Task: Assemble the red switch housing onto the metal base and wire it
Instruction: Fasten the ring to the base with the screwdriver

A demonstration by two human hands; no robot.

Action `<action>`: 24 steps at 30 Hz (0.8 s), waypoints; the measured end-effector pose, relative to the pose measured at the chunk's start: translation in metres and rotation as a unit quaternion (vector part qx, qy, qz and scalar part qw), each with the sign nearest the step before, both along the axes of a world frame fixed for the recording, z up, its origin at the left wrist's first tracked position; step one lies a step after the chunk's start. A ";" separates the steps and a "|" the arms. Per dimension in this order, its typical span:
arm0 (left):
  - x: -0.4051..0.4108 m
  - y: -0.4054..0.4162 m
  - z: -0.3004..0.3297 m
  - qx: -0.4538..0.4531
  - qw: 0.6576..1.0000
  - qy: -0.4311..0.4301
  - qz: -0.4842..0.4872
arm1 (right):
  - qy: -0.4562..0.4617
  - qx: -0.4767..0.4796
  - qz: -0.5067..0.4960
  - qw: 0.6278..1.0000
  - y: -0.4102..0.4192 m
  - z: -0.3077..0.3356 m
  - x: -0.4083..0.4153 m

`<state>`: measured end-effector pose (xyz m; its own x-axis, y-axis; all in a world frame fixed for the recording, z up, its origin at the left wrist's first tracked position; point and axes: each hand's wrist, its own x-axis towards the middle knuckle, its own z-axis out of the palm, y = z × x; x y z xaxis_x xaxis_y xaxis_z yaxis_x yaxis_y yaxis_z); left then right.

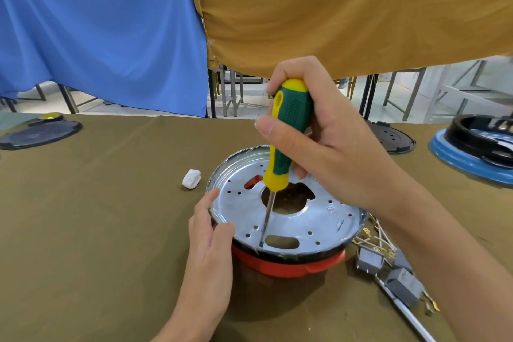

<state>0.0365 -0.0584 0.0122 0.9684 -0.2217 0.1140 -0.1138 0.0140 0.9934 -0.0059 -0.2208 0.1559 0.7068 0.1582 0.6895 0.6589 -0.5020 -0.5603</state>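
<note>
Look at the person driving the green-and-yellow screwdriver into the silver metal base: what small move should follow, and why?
Probably turn the green-and-yellow screwdriver while pressing down. The right hand grips its handle, and the tip sits at the near edge of the round silver metal base, beside an oblong slot. The left hand holds the rim steady over the red housing. Whether a screw is there cannot be seen.

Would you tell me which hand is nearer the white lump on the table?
Left. The left hand grips the metal base's rim just below the white lump; the right hand holds the screwdriver farther right.
</note>
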 end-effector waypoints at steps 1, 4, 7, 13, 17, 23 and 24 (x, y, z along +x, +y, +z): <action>0.000 0.000 0.000 -0.002 1.000 -0.004 0.000 | 0.002 -0.004 0.006 1.000 0.000 0.000 0.000; 0.000 0.000 -0.001 -0.002 1.000 -0.009 0.002 | 0.013 -0.005 0.019 1.000 0.001 0.001 0.000; 0.000 -0.001 0.000 0.000 1.000 -0.008 0.004 | 0.028 -0.002 0.016 0.999 0.001 0.002 -0.002; -0.003 -0.001 0.007 0.024 1.000 0.004 -0.001 | 0.055 0.000 -0.016 0.998 0.000 0.005 -0.003; -0.001 0.001 0.014 0.070 0.997 -0.031 -0.008 | 0.070 -0.004 -0.007 0.998 -0.003 0.010 -0.007; 0.003 0.001 0.039 0.172 0.983 -0.051 -0.037 | -0.001 -0.076 -0.090 0.993 0.008 0.012 -0.005; 0.005 0.002 0.039 0.184 0.981 -0.056 -0.036 | -0.006 -0.077 -0.106 0.991 0.010 0.012 -0.004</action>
